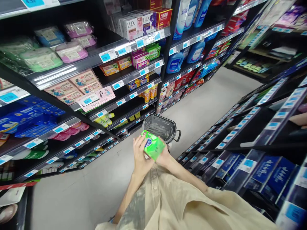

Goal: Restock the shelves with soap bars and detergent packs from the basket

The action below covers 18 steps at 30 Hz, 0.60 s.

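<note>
Between both hands, in front of my chest, I hold a bright green packet (154, 147) with a blue and white logo. My left hand (139, 148) grips its left side, fingers along the edge. The right side is in my right hand (165, 157), whose fingers are mostly hidden behind the packet. Just beyond it on the floor stands a grey plastic shopping basket (159, 123) with slotted walls, its handle folded out to the right. The packet overlaps part of the basket's near rim.
Tall dark shelves (134, 84) run along the left with boxed soaps (131, 27), wrapped soap packs (139, 59) and blue detergent bottles (175, 63). On the right, another shelf row holds dark blue boxes (275, 175). A grey floor aisle (199, 95) stretches ahead between them.
</note>
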Available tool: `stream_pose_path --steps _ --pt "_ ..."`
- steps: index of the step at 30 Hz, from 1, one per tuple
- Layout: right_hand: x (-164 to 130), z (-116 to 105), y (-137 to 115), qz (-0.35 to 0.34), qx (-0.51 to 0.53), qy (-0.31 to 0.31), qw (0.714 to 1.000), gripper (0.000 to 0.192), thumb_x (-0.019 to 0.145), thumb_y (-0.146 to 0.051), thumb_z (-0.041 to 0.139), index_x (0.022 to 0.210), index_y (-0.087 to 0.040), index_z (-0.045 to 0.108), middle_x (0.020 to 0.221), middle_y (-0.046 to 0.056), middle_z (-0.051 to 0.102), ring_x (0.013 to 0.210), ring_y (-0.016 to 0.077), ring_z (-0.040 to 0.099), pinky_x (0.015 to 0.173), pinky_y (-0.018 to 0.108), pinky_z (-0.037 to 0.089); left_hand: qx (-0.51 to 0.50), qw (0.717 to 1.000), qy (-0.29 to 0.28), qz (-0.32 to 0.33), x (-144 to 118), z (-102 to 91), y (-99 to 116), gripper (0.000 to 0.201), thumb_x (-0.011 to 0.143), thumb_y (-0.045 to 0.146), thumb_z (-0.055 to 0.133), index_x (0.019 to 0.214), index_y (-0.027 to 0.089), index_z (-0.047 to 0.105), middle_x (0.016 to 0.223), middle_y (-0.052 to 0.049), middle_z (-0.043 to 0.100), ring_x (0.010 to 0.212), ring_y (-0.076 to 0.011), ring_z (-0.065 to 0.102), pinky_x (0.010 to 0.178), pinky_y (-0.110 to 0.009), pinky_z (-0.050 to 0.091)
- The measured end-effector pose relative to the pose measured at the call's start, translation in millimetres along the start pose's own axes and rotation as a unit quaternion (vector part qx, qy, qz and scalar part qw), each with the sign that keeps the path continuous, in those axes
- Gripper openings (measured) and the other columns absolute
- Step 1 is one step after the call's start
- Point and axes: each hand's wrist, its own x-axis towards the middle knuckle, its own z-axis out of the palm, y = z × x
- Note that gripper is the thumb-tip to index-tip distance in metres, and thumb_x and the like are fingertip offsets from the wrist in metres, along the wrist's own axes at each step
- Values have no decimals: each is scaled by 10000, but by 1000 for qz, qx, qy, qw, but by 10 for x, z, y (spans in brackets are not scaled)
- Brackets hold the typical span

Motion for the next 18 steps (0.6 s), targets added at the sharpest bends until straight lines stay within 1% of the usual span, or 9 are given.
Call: stream_pose_path --steps 2,4,5,7,9,12,13,15,18 --pt "8 43 13 28 82 -61 994 802 716 -796 780 1283 -239 681 1219 123 769 1154 359 720 1002 554 601 -61 997 53 -17 -14 -37 -57 672 912 477 773 1491 249 518 1431 -160 644 1439 -364 553 1283 -665 329" --pt "-3 64 16 60 138 -105 983 900 594 -636 947 1347 -247 643 1270 118 753 1149 345 725 1017 523 596 -119 988 89 -35 -20 -99 -102 647 877 537 805 1419 280 562 1393 -135 667 1432 -366 565 1262 -616 404" --pt "-12 65 10 71 145 -110 981 914 576 -561 983 1363 -256 633 1281 110 749 1137 331 730 1016 502 598 -140 984 96 -47 -19 -136 -121 609 872 533 816 1381 296 579 1377 -122 676 1428 -363 572 1239 -601 445" --pt "-23 51 -15 83 140 -99 982 884 596 -486 998 1372 -270 633 1294 95 743 1127 304 734 1021 467 598 -171 978 94 -71 -12 -218 -152 504 884 504 820 1304 326 603 1313 -93 706 1392 -355 611 1178 -597 523" --pt "-16 22 -60 78 120 -89 986 851 594 -466 1007 1347 -274 659 1296 84 741 1122 286 733 1022 440 600 -207 971 89 -82 -4 -303 -176 445 893 513 815 1258 351 618 1219 -69 734 1331 -348 660 1123 -602 580" --pt "12 -31 -140 75 75 -112 988 848 529 -406 1040 1295 -265 705 1293 80 737 1100 281 733 1005 423 608 -260 961 65 -73 11 -418 -188 431 895 507 821 1264 385 634 1149 -48 750 1273 -330 698 1093 -579 618" --pt "20 -48 -163 78 61 -122 987 860 505 -387 1049 1287 -258 713 1284 85 738 1087 285 735 988 423 615 -263 961 50 -73 18 -448 -186 442 895 482 827 1284 386 638 1182 -52 748 1290 -330 688 1105 -573 613" --pt "25 -71 -193 85 41 -125 988 896 472 -353 1060 1292 -252 713 1251 87 744 1060 287 738 937 414 630 -240 967 20 -89 37 -491 -179 518 882 443 847 1349 374 634 1333 -77 710 1355 -345 644 1144 -565 585" --pt "4 -68 -194 55 24 -72 996 940 416 -289 1072 1280 -267 702 1215 61 743 1058 264 733 883 350 633 -200 969 -4 -148 54 -507 -198 755 812 503 906 1474 331 587 1549 -133 576 1436 -366 575 1194 -531 537"
